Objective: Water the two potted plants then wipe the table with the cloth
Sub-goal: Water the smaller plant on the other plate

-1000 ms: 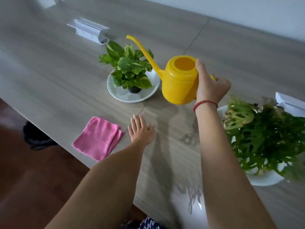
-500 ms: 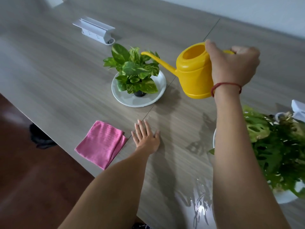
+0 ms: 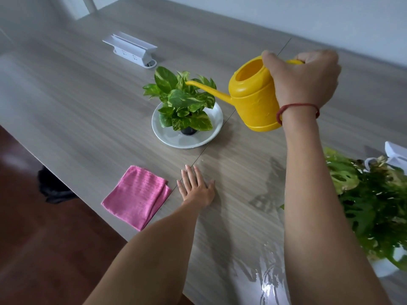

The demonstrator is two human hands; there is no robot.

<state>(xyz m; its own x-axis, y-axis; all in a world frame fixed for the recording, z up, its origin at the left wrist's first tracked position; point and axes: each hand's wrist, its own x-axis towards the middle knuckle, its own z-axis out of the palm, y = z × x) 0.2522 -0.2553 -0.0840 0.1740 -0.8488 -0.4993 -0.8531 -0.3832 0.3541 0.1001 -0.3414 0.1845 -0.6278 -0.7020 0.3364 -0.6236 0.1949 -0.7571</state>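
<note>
The right hand (image 3: pixel 305 79) grips the handle of the yellow can (image 3: pixel 253 100) and holds it up, tipped — its spout reaches over the small plant (image 3: pixel 182 102) on the white plate (image 3: pixel 210 134). The left hand (image 3: pixel 197 189) lies flat and open on the table (image 3: pixel 88 95), just beside the pink cloth (image 3: pixel 136 195). The big plant (image 3: pixel 374 205) sits at the right edge.

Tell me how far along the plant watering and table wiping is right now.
Nothing can be confirmed as finished. In hand: the right hand tips the yellow watering can, its spout over the small potted plant on the white plate; no stream is discernible. Whether the large plant was watered cannot be told. Left: wiping. The pink cloth lies folded, untouched beside the flat left hand.
</note>
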